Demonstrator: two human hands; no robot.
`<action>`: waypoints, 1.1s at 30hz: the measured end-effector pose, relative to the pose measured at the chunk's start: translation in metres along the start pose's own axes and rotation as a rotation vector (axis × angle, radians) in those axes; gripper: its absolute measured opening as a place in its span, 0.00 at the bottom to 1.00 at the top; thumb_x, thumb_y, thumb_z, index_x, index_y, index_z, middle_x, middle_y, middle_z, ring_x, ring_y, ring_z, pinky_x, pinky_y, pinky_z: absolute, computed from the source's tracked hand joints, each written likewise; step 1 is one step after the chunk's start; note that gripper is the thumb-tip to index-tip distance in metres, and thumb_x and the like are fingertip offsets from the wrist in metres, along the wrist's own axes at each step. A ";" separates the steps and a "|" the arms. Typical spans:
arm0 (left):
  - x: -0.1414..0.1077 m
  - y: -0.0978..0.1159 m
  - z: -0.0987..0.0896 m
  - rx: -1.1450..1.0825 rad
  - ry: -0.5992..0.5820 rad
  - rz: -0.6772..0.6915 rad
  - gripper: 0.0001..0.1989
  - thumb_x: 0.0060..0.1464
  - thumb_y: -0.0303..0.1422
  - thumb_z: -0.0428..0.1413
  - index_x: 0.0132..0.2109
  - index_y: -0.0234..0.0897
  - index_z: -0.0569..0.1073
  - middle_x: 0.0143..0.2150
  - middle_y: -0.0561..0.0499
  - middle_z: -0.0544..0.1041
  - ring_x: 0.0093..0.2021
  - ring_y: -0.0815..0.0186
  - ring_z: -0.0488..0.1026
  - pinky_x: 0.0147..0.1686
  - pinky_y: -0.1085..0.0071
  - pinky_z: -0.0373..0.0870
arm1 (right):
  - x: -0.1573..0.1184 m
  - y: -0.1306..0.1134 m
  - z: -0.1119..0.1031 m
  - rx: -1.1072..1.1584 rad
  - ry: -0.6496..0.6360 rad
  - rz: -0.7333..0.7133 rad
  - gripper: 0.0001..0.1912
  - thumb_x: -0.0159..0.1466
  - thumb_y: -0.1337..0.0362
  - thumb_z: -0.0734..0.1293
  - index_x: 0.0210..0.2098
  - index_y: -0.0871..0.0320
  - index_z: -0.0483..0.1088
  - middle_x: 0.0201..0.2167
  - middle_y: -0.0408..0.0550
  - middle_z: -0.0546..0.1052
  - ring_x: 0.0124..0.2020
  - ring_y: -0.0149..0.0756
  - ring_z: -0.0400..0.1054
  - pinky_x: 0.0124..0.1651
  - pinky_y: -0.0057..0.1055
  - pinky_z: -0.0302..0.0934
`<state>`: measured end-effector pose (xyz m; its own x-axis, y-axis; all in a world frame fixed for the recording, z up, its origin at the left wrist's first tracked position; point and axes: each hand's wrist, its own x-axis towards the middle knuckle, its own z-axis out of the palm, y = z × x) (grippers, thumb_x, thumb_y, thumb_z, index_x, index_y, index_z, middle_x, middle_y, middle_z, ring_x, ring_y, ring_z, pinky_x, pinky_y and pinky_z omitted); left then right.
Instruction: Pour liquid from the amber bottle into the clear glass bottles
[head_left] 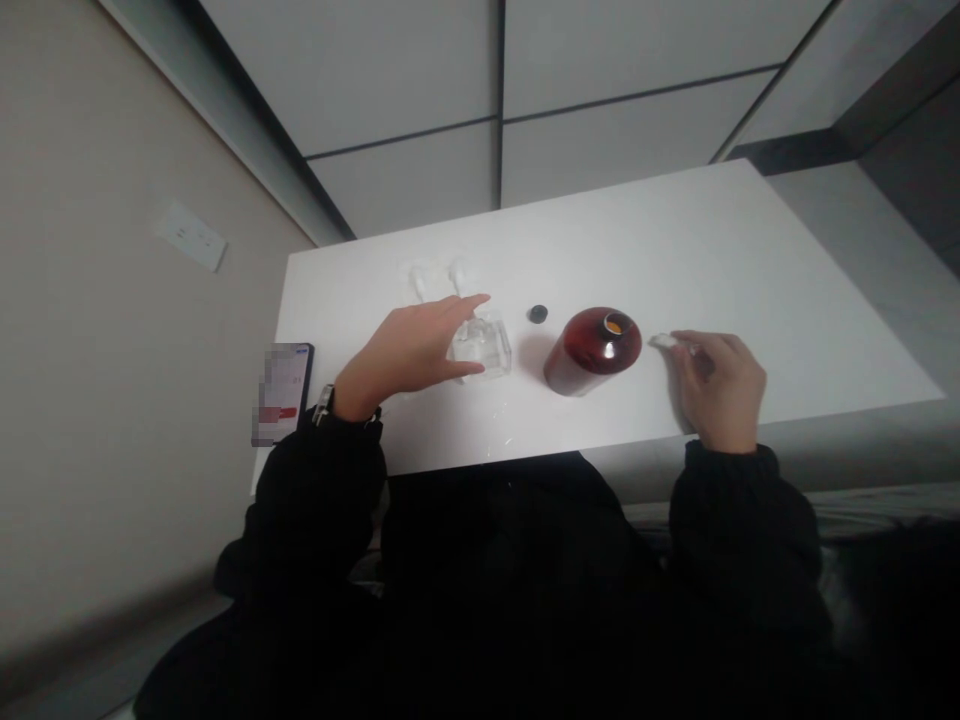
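Near the middle of the white table, my left hand [417, 346] is at a clear, square-edged glass container [493, 345], its thumb and fingers spread around the left side. To the right of the container stands a dark red-brown bottle [592, 352], upright with its mouth uncovered. A small black cap [538, 314] lies between the container and the bottle. Right of the bottle, my right hand [716, 383] pinches a small whitish piece [663, 341], too blurred to identify. Its fingertips are close to the tabletop.
Two white, round-ended items [457, 272] lie behind my left hand. A phone [285, 392] rests at the left edge of the table [780, 290]. Walls bound the left side, and pale panels [600, 70] stand behind. A few small clear bits lie near the front edge.
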<state>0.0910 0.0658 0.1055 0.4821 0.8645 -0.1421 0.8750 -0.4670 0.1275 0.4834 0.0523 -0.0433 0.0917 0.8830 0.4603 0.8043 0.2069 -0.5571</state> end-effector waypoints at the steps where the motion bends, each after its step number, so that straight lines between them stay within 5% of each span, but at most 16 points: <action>1: 0.000 -0.001 -0.002 -0.004 0.003 0.001 0.42 0.64 0.46 0.64 0.77 0.38 0.59 0.71 0.40 0.73 0.68 0.51 0.73 0.64 0.59 0.71 | 0.000 0.000 0.000 0.005 0.001 0.003 0.12 0.72 0.55 0.67 0.47 0.53 0.81 0.39 0.52 0.80 0.38 0.46 0.71 0.47 0.46 0.67; 9: -0.001 -0.011 -0.023 -0.009 0.067 -0.004 0.41 0.64 0.44 0.63 0.77 0.40 0.58 0.76 0.41 0.66 0.75 0.49 0.65 0.71 0.53 0.64 | 0.001 -0.005 0.002 0.004 0.023 0.005 0.13 0.73 0.53 0.66 0.48 0.51 0.80 0.42 0.53 0.81 0.41 0.49 0.73 0.48 0.49 0.69; 19: -0.008 -0.028 -0.047 -0.002 0.214 -0.034 0.40 0.63 0.45 0.63 0.75 0.40 0.60 0.74 0.41 0.68 0.72 0.49 0.68 0.71 0.54 0.64 | 0.001 -0.010 0.001 0.007 0.028 -0.012 0.14 0.73 0.54 0.65 0.51 0.50 0.78 0.49 0.56 0.80 0.52 0.58 0.75 0.57 0.61 0.69; 33: -0.013 -0.040 -0.090 0.006 0.289 -0.052 0.40 0.66 0.58 0.53 0.76 0.42 0.60 0.75 0.46 0.67 0.72 0.45 0.67 0.71 0.49 0.64 | 0.001 -0.003 0.004 0.001 0.001 0.010 0.16 0.71 0.59 0.60 0.51 0.48 0.77 0.48 0.58 0.81 0.53 0.63 0.75 0.57 0.64 0.68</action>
<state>0.0456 0.0903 0.1905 0.4046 0.9041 0.1374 0.8991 -0.4207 0.1210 0.4784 0.0542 -0.0436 0.1001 0.8846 0.4555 0.8026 0.1988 -0.5624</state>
